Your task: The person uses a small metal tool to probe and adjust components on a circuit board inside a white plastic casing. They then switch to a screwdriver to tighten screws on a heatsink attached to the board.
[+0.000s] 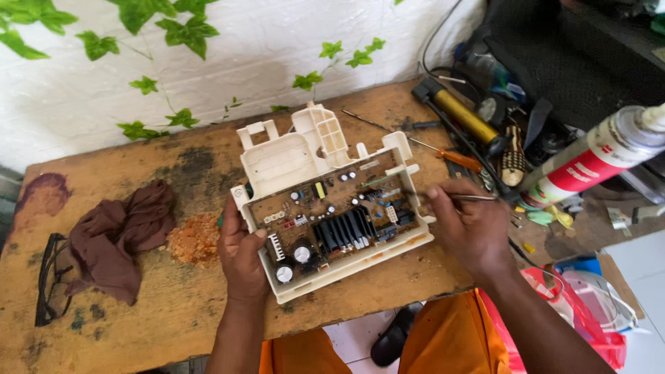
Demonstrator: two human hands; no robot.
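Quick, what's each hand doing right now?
Left hand: gripping the circuit board housing's left edge.
Right hand: closed on a thin metal tool.

The scene is seen through a single head-worn camera, so no part of it is shared with a second view. The stained wooden bench (138, 305) is looked down on steeply from above its near edge, facing the white textured wall with painted green ivy (228, 48) beyond its far edge. The view is held close: the forearms are cut off by the lower border, and the open cream plastic casing with a brown circuit board (325, 208) is placed near the middle of the frame. The picture is slightly tilted, the bench's far edge rising towards the right.
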